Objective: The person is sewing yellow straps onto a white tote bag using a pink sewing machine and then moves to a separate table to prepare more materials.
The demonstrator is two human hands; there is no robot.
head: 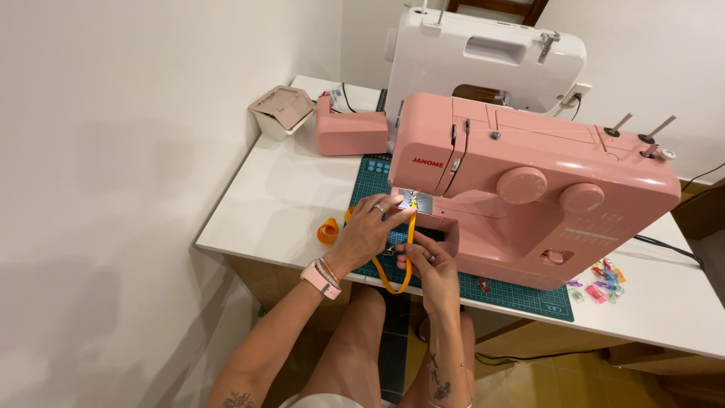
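Note:
A pink sewing machine (529, 189) stands on a green cutting mat (521, 296) on a white table (264, 196). My left hand (366, 230) rests by the lit needle area, fingertips pressing an orange strap (400, 283) under the presser foot. My right hand (427, 261) pinches the same strap in front of the machine's free arm. The strap loops down off the table edge between both hands. Its other end lies coiled (328, 230) on the table left of my left hand.
A white sewing machine (483, 64) stands behind the pink one. A detached pink accessory box (350, 132) and a small open carton (281, 112) sit at the back left. Several colourful sewing clips (600, 283) lie at the right. A wall runs along the left.

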